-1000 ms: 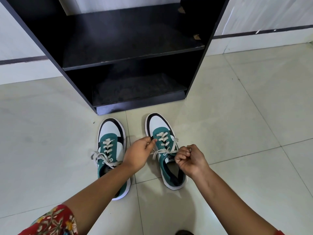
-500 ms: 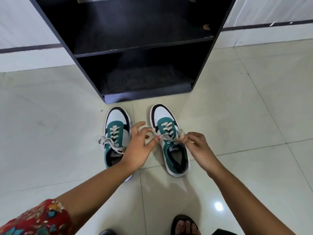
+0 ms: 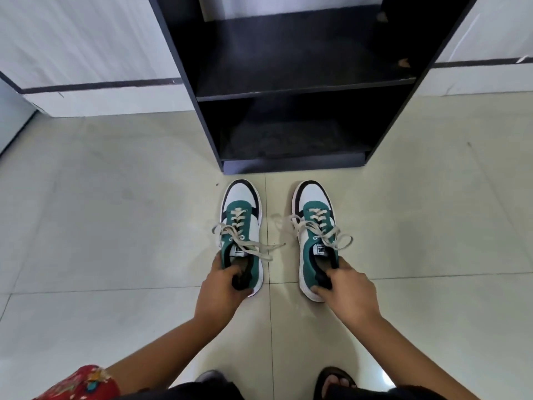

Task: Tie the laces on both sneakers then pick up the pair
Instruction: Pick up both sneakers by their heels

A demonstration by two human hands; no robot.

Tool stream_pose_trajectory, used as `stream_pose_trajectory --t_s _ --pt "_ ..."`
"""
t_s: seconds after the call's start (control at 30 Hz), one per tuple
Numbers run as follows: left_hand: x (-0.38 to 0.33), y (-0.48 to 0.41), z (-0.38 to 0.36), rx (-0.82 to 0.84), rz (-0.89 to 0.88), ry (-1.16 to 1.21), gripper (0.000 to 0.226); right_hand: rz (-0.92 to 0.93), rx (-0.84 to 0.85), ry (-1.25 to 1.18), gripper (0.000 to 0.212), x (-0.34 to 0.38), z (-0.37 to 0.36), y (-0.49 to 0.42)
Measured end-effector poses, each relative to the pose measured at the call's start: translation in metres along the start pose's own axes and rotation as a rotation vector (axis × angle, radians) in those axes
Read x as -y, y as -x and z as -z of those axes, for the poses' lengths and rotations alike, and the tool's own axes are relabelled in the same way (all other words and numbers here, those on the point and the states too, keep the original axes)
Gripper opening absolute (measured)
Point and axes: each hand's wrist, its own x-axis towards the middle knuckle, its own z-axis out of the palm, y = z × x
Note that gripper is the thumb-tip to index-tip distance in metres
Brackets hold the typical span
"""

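Two green, white and black sneakers stand side by side on the tiled floor, toes toward a shelf. The left sneaker (image 3: 241,215) has its cream laces tied in a bow (image 3: 240,241). The right sneaker (image 3: 314,215) also carries a tied bow (image 3: 323,233). My left hand (image 3: 222,293) grips the heel collar of the left sneaker, fingers inside the opening. My right hand (image 3: 346,295) grips the heel of the right sneaker the same way. Both soles appear to rest on the floor.
A black open shelf unit (image 3: 294,90) stands just beyond the toes, its lower shelves bare. White walls with a dark stripe flank it. My sandalled foot (image 3: 334,382) shows at the bottom edge. Pale floor tiles (image 3: 115,226) spread left and right.
Both hands let go of the right sneaker's laces, now tied in a bow, and moved back to grip the heels of the two sneakers. The camera view shifted.
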Motion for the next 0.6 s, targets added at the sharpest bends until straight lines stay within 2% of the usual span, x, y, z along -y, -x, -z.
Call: stream_pose_trajectory --t_s 0.03,0.27,0.4,0.6 --pt "0.002 -0.002 0.001 -0.015 -0.015 -0.016 0.023 0.005 -0.021 -0.012 0.04 0.0 0.001 -0.001" --pt "-0.025 0.004 0.04 -0.044 -0.136 -0.057 0.026 0.021 -0.108 -0.109 0.039 0.009 0.045 0.012" --pt "-0.084 0.038 0.11 -0.033 -0.208 -0.082 0.021 0.018 -0.178 -0.181 0.034 0.025 0.131 0.058" --pt "-0.199 0.113 0.241 -0.116 -0.29 -0.095 0.018 0.057 -0.22 -0.239 0.025 0.048 0.28 0.15"
